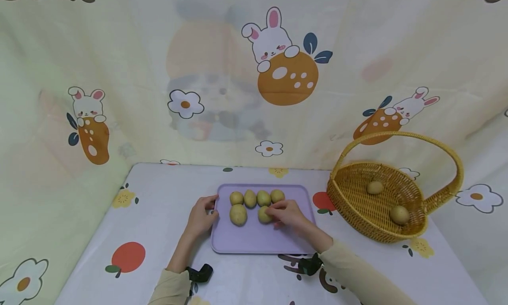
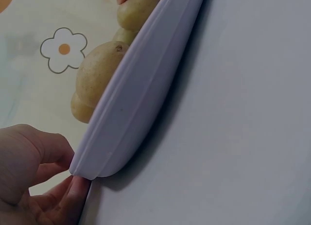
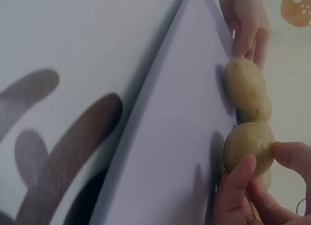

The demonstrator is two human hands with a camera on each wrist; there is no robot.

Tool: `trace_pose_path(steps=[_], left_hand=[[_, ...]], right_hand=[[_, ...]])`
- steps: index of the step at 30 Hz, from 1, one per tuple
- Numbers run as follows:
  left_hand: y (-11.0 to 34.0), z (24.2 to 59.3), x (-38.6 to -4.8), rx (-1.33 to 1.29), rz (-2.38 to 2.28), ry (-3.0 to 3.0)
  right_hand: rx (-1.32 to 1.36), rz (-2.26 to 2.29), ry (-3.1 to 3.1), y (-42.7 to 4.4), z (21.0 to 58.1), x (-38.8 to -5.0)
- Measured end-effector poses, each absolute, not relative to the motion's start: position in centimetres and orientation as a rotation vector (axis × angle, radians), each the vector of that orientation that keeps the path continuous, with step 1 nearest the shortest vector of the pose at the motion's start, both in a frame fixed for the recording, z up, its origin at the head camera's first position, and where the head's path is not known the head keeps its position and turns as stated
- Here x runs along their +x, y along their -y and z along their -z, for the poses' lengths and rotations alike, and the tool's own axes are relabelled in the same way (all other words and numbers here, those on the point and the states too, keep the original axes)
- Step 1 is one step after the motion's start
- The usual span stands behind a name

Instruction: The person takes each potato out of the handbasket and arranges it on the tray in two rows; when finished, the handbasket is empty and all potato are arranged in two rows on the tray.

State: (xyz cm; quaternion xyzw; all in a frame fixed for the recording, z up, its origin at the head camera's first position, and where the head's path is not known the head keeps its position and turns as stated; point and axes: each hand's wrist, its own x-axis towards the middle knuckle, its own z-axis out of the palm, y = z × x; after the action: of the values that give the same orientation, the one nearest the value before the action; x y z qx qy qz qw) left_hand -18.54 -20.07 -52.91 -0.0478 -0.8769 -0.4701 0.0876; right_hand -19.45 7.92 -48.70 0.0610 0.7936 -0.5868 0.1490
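A lilac tray (image 1: 258,243) lies on the table with several potatoes on it. In a row along its far side sit several potatoes (image 1: 250,199), and a larger potato (image 1: 238,215) lies in front of them at the left. My right hand (image 1: 291,214) pinches another potato (image 3: 249,148) between thumb and fingertips, low over the tray beside that front one. At the tray's left edge, my left hand (image 1: 201,214) grips the rim, with its fingers (image 2: 60,154) at the corner in the left wrist view.
To the right of the tray stands a wicker basket (image 1: 357,221) with a tall arched handle and two potatoes (image 1: 399,215) inside. A patterned cloth covers the table (image 1: 166,234), and a printed curtain (image 1: 222,66) hangs right behind it.
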Motion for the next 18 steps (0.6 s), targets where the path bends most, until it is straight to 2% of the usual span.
trace_pose_path(steps=[18], left_hand=[[20.1, 53.0, -18.7, -0.101, 1.417, 2.624]], right_hand=[[0.163, 1.75, -2.217, -5.4, 48.7, -19.0]])
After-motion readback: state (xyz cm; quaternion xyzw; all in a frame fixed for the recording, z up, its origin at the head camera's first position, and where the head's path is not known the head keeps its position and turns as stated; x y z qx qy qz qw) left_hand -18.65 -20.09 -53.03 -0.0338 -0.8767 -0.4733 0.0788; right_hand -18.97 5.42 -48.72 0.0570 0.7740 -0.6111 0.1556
